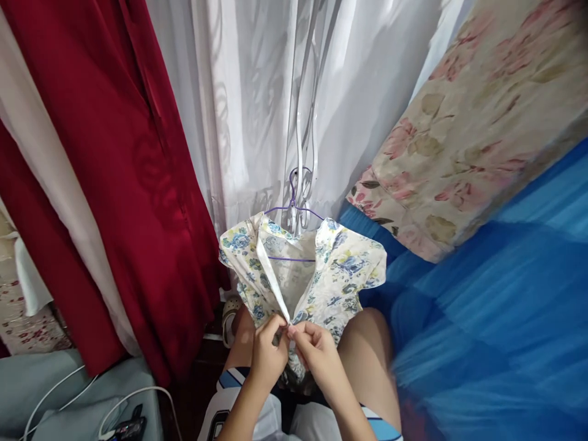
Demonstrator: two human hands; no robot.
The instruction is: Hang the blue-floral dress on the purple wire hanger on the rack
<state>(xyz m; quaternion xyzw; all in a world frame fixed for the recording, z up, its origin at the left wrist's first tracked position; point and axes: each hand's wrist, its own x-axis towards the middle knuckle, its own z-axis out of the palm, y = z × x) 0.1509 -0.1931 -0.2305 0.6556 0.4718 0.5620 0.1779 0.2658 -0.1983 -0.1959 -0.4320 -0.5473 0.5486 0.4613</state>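
A small floral dress (342,269), cream with blue flowers, hangs on a purple wire hanger (294,208) in front of me, above my knees. Its back opening is spread apart, showing the hanger's lower bar. My left hand (266,355) and my right hand (319,355) meet at the bottom of that opening. Both are closed in a pinch on the dress edges where the white placket ends. What the fingertips grip besides fabric is too small to make out.
A dark red curtain (119,171) hangs at the left, a white sheer curtain (257,98) behind the dress. A blue bedsheet (496,318) and a floral pillow (482,122) lie at the right. White cables (64,398) and a small device (131,427) sit at the lower left.
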